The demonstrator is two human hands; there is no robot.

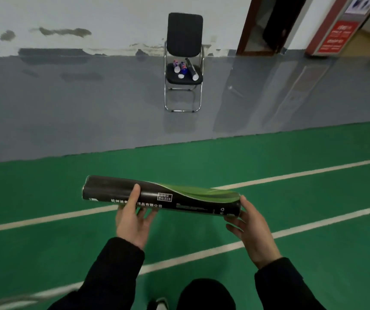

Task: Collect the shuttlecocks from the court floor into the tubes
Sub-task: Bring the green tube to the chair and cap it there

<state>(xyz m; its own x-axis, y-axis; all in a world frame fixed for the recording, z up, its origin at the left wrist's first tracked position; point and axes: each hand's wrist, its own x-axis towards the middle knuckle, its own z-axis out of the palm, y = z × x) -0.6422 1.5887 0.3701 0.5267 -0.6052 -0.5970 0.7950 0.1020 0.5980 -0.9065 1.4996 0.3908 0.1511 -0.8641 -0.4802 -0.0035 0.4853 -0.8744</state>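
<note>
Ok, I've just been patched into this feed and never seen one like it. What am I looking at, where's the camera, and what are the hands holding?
There is no machine here: the one picture comes from a camera worn on a person's head, looking forward and down. The two bare hands in dark sleeves are that person's own. Together they hold a long black and green tube sideways: the left hand grips it near the middle, thumb over the top, and the right hand holds its right end. Below is the green court floor with white lines, then grey floor up to the wall. A black chair stands there, with more tubes lying on its seat. I see no shuttlecocks on the floor in this view.
</note>
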